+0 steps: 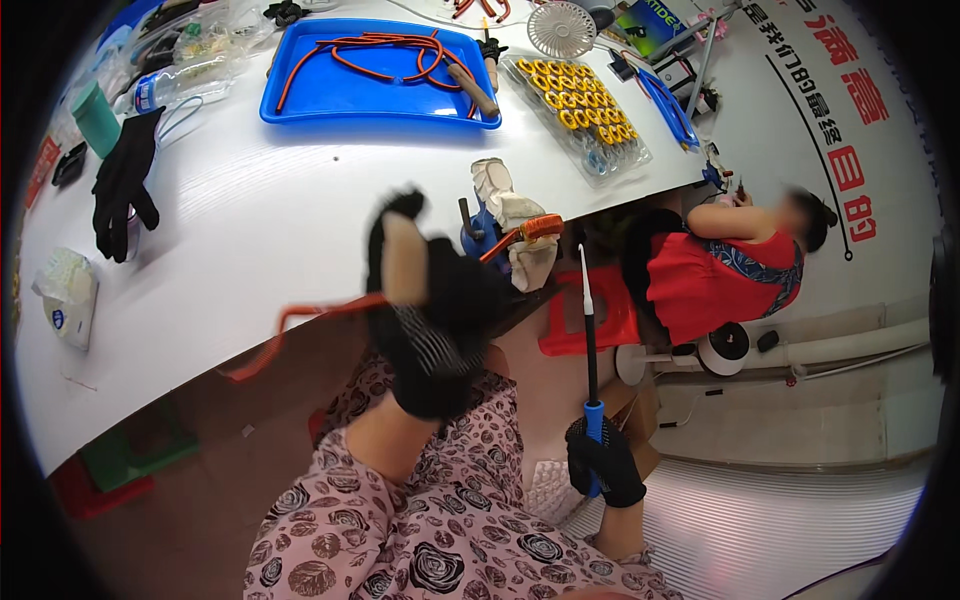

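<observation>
My left hand (432,325), in a black glove with a bare digit sticking out, is closed on a red-orange cord (330,307) and blurred by motion. One cord end dangles left past the table edge; cord also shows between this hand and a blue bench vise (480,235). White cloth (492,182) pads the vise. By it sits a tightly wound orange bundle (542,227) of the cord. Gloved in black too, my right hand (606,465) is wrapped round the blue handle of a hook tool (590,345). Its black shaft points up, ending in a slim metal tip, right of the vise.
On the white table (240,220) are a blue tray (370,115) with orange cords, a pack of yellow rings (580,100), a black glove (125,185) and tissues (67,295). A person in red (725,260) sits at right, near a red stool (590,315).
</observation>
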{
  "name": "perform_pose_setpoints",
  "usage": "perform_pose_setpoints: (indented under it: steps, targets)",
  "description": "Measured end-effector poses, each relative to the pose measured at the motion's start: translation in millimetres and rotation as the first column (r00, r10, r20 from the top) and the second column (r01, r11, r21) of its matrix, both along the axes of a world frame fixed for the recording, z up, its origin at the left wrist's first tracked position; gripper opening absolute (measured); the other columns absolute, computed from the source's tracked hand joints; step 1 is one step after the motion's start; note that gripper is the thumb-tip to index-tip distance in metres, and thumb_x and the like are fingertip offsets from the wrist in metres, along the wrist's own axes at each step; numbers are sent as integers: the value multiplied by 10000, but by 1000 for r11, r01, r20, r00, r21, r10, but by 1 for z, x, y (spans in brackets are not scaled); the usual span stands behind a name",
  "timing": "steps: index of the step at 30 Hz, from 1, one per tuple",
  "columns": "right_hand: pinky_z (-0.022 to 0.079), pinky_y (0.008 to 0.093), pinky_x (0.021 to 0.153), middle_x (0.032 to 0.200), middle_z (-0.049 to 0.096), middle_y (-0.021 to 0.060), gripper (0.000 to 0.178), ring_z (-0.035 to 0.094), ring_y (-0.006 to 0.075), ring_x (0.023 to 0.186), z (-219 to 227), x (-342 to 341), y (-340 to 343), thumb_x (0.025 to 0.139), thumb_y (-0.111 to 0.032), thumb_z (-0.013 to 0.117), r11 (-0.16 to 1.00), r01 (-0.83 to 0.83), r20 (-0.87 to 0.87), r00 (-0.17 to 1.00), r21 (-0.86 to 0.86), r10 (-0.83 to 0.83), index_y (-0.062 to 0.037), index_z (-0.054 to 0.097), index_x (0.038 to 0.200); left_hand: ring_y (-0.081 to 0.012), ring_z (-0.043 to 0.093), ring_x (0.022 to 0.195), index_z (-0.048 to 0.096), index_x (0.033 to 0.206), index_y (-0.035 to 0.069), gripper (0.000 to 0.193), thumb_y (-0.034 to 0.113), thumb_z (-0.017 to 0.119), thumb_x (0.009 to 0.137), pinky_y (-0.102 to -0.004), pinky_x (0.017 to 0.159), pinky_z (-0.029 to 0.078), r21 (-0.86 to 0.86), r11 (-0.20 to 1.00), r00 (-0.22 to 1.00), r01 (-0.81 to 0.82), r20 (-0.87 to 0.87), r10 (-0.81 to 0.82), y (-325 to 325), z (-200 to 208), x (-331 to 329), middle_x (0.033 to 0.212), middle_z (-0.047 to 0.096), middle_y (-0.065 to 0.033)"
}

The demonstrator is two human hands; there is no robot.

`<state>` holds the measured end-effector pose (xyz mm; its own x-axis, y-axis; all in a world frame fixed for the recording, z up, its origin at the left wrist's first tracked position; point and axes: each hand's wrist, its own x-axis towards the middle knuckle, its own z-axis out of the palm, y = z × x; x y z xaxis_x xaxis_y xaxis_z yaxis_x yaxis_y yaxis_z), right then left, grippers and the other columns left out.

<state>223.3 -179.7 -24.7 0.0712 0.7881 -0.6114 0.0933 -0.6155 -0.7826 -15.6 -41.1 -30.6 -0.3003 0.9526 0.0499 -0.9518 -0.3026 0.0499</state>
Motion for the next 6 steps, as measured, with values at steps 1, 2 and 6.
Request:
perform_pose_setpoints:
  steps: [1, 2, 6]
  targets:
    - [361, 234, 382, 591, 522, 26, 142, 473, 101, 405, 1, -3, 1, 827, -128, 604, 1000, 0, 1, 1000, 1, 0, -42, 529, 912, -82, 310, 400, 339, 1297, 77, 400, 305, 353, 969, -247, 383, 260, 87, 996, 999, 24, -29, -21, -7, -4, 7, 549, 316, 36]
    - [362, 233, 387, 597, 525, 27, 148, 477, 102, 409, 3, -8, 2, 826, -129, 608, 1000, -9, -24, 1000, -10, 9, -41, 530, 916, -85, 321, 397, 334, 1303, 82, 397, 302, 344, 972, -249, 381, 263, 171, 984, 998, 44, -61, -34, -10, -15, 14, 548, 329, 37]
    - [365, 232, 393, 604, 530, 28, 155, 483, 104, 414, 3, -4, -8, 826, -137, 611, 1000, -3, -43, 999, -12, 3, -44, 533, 922, -105, 329, 376, 376, 1254, 97, 386, 347, 318, 967, -285, 377, 295, 209, 977, 1000, -28, 6, 28, 14, 17, 2, 490, 353, 58]
